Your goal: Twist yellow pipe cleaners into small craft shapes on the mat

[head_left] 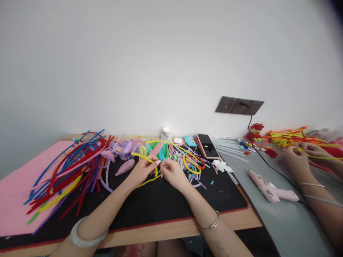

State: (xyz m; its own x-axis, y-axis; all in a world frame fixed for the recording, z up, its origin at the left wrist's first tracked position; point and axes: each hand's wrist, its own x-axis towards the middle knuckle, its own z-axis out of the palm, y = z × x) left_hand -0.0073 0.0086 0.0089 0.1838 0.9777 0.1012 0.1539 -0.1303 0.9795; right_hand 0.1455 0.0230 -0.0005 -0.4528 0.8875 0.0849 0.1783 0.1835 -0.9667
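My left hand pinches a yellow pipe cleaner; one end sticks out to the left and a bent part hangs below the fingers. Close beside it, my right hand has thumb and fingers pressed together near the left fingertips. Whatever lies between the right fingertips is too small to make out. Another yellow strand lies on the black mat under the hands. Behind them are bundled pastel loops, a green bundle and many short cut pieces.
Long coloured pipe cleaners spread over a pink sheet at left. A paper cup and a phone stand toward the wall. At right lie a glue gun and its cord; a co-worker's hands hold a yellow-green strand.
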